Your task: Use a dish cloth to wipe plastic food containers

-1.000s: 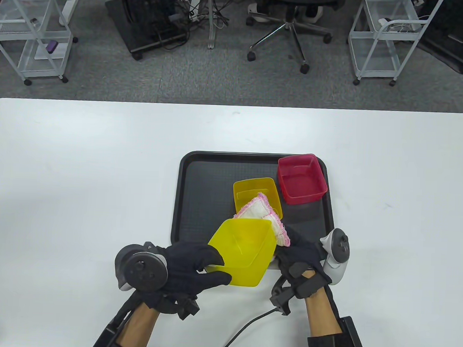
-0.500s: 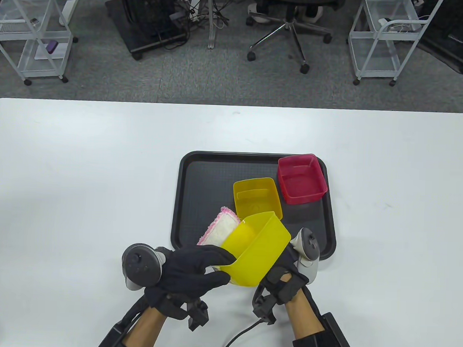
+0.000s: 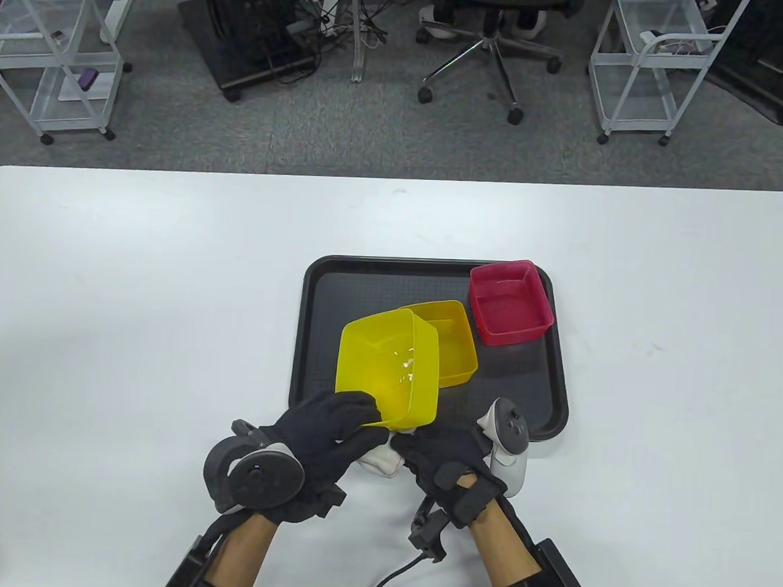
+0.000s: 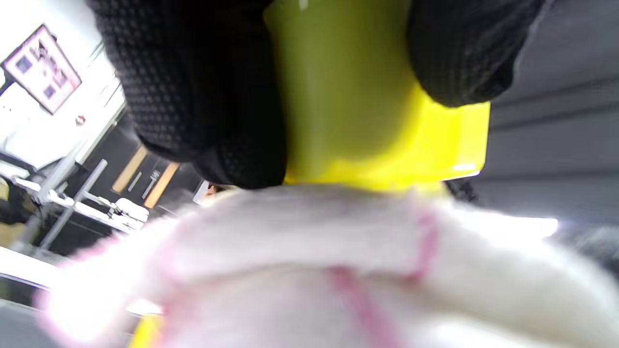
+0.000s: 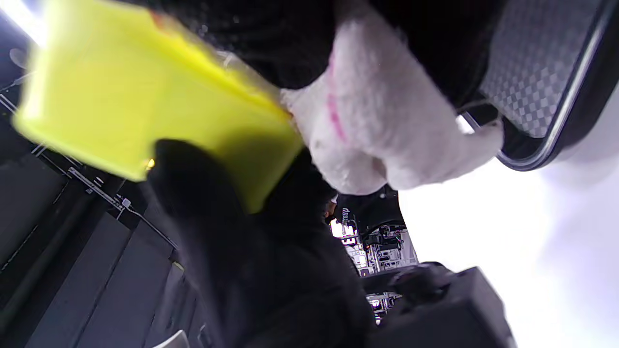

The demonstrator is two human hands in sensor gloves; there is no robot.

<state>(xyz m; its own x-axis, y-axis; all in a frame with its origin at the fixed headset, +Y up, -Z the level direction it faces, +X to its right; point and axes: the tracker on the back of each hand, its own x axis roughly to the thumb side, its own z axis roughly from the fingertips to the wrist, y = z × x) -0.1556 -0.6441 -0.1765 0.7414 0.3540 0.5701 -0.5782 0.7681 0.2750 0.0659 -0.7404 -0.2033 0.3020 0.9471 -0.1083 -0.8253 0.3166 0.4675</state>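
My left hand (image 3: 335,433) grips the near rim of a bright yellow container (image 3: 389,367), tilted with its opening facing up and away over the black tray (image 3: 320,304). My right hand (image 3: 434,452) holds a white dish cloth with pink trim (image 3: 380,461) bunched against the container's underside. In the left wrist view the cloth (image 4: 309,261) fills the lower half below the yellow container (image 4: 367,121). In the right wrist view the cloth (image 5: 382,140) sits beside the yellow container (image 5: 145,101). A second yellow container (image 3: 454,347) and a red container (image 3: 510,304) rest on the tray.
The tray lies at the centre of a white table (image 3: 141,297). A cable (image 3: 394,573) runs off the near edge between my forearms. Beyond the far edge stand an office chair (image 3: 490,40) and wire carts (image 3: 656,65).
The held yellow container swung left and back, its opening now facing up. The cloth moved from behind its left side to underneath, near the table's front, with my right hand.
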